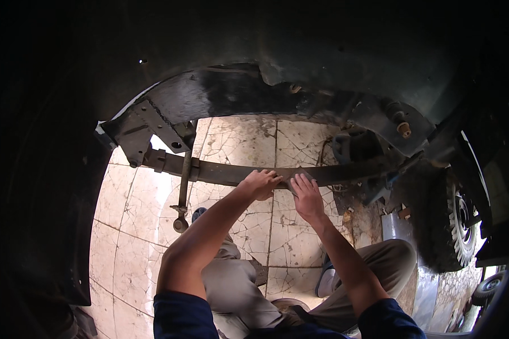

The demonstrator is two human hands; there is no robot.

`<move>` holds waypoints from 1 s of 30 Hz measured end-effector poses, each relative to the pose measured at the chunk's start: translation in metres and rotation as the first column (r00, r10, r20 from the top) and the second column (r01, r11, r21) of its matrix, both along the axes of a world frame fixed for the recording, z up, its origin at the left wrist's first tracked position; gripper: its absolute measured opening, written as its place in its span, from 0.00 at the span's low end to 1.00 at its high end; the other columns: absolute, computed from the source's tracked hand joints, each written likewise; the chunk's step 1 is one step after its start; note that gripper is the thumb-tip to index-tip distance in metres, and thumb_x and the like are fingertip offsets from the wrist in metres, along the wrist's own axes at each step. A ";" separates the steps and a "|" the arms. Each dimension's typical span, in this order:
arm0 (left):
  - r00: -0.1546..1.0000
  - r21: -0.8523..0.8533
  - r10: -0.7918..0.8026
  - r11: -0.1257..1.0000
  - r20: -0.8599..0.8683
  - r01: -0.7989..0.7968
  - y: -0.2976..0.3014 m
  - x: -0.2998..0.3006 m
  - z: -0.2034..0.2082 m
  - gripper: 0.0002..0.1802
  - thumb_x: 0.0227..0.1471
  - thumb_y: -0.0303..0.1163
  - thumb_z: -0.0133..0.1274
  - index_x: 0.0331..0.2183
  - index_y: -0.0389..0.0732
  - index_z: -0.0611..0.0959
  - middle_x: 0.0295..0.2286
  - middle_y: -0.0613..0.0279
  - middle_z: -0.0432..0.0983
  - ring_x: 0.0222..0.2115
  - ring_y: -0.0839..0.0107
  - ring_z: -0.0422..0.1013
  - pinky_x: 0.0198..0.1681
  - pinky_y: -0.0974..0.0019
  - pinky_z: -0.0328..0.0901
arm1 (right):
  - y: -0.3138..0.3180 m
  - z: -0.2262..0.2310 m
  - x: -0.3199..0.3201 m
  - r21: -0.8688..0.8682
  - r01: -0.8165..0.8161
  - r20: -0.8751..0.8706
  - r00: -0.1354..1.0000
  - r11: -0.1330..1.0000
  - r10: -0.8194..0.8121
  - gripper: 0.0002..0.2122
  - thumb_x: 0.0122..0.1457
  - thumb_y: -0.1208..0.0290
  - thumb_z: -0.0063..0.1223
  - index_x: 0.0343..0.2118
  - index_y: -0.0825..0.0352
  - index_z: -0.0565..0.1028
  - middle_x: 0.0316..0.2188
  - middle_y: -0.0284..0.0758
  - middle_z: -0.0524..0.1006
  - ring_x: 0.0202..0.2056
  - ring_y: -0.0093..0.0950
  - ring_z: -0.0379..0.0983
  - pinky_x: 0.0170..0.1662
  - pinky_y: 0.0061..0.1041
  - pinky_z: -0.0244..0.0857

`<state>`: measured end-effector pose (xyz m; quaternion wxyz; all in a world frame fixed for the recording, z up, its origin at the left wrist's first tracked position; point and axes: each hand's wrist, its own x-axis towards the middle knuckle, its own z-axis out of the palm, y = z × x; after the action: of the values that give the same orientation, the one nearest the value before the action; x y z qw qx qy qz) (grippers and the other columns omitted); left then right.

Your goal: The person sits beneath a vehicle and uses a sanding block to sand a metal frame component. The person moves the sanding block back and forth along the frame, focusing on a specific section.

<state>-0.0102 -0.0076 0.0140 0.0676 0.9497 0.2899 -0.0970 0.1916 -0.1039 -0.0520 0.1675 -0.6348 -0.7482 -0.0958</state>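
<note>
A long, dark leaf spring [226, 173] runs across in front of me, bowed slightly downward. My left hand [261, 184] rests on its middle, fingers curled over the near edge. Just to the right, my right hand [306, 196] presses against the same spring, fingers close together. Under those fingers shows the edge of a small, dark grey flat piece [292, 186]; its kind is hard to tell. At the left, a metal rod with a round eye end [180, 225] hangs down past the spring.
Above is a dark frame rail [232, 93], with a bracket [144, 127] at the left and a threaded brass-coloured fitting [404, 129] at the right. Cracked tiles [240, 138] lie below. A wheel [464, 223] stands at the right, near dark metal parts [356, 148].
</note>
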 end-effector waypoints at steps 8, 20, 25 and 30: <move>0.996 -0.006 0.013 1.000 -0.085 -0.014 0.003 -0.001 -0.001 0.34 0.50 0.43 0.59 0.57 0.46 0.70 0.53 0.58 0.65 0.55 0.58 0.63 0.52 0.55 0.66 | 0.011 0.000 0.009 -0.030 0.045 -0.037 0.998 0.999 -0.046 0.20 0.60 0.65 0.49 0.56 0.59 0.70 0.60 0.32 0.66 0.63 0.30 0.57 0.64 0.45 0.49; 0.997 0.037 0.031 0.999 -0.072 -0.028 0.000 0.008 -0.003 0.43 0.49 0.41 0.60 0.63 0.48 0.60 0.54 0.54 0.63 0.57 0.57 0.60 0.49 0.54 0.68 | 0.059 0.038 0.057 -0.295 -0.397 0.049 0.902 0.869 0.429 0.17 0.57 0.68 0.52 0.51 0.60 0.73 0.53 0.34 0.72 0.53 0.33 0.69 0.54 0.34 0.65; 0.996 0.074 0.033 0.997 -0.088 -0.027 0.000 0.001 -0.007 0.40 0.51 0.36 0.55 0.63 0.47 0.59 0.55 0.53 0.61 0.57 0.56 0.60 0.48 0.56 0.67 | 0.061 0.068 0.051 -0.572 -0.387 0.203 0.787 0.723 0.582 0.13 0.58 0.68 0.49 0.46 0.59 0.74 0.51 0.34 0.73 0.50 0.33 0.72 0.48 0.33 0.68; 1.000 0.131 0.005 0.991 -0.005 -0.005 0.001 0.002 -0.013 0.37 0.51 0.27 0.49 0.63 0.45 0.61 0.52 0.53 0.63 0.54 0.56 0.62 0.46 0.57 0.67 | 0.045 0.048 0.086 -0.163 -0.521 0.257 0.797 0.838 0.546 0.18 0.56 0.66 0.52 0.51 0.58 0.73 0.54 0.33 0.71 0.53 0.31 0.69 0.51 0.34 0.64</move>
<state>-0.0086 -0.0064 0.0014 0.0046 0.9511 0.2983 -0.0798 0.2778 -0.0588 -0.0045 0.0480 -0.3833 -0.9162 -0.1063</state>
